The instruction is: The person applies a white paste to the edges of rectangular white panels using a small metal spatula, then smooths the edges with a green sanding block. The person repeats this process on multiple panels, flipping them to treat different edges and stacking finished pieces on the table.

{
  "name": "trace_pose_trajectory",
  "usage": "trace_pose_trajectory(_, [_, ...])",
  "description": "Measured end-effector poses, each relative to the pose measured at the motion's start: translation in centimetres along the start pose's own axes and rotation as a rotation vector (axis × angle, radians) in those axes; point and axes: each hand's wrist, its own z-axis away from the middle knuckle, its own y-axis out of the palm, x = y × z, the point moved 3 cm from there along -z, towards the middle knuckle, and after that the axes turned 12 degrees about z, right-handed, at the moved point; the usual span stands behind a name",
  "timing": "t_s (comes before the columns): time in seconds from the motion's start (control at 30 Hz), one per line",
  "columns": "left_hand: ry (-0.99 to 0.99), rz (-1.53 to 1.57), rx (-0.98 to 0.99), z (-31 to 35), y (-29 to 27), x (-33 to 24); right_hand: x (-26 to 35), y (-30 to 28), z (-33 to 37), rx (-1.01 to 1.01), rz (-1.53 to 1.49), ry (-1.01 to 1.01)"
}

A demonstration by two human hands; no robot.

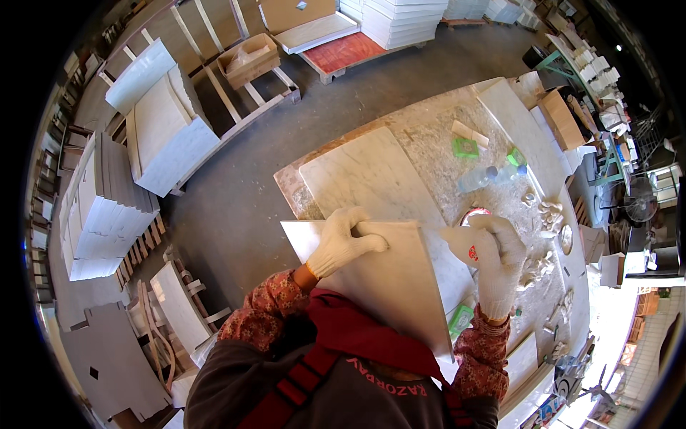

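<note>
The gloved left hand is gripping the top edge of a pale stone slab, fingers curled over it, keeping the slab tilted against the person's chest. The gloved right hand is closing around a white sealant tube, its nozzle lying on the slab's right edge. Beyond them, a marble desk is carrying a plastic bottle and a green sponge.

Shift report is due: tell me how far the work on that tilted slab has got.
Done: a marble slab lies flat on the workbench. In hand: the left hand props a beige slab up on edge, while the right hand holds a white cone-shaped tube at its right edge. Left: the beige slab is not laid flat yet.
</note>
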Motion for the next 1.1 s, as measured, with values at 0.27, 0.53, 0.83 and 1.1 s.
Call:
trace_pose_trajectory(0.27, [0.003,0.052,0.001,-0.1,0.0,0.9,0.4,0.2,-0.1,0.024,0.059,-0.02])
trace_pose_trajectory(0.53, [0.025,0.054,0.013,0.0,0.0,0.1,0.9,0.2,-0.3,-0.017,0.159,-0.12])
trace_pose_trajectory(0.83, [0.036,0.014,0.0,0.0,0.1,0.0,-0.7,-0.9,-0.7,-0.135,0.009,0.04])
trace_pose_trajectory(1.1, [-0.011,0.036,0.006,-0.1,0.4,-0.1,-15.1,0.1,-3.8,0.013,0.073,0.288])
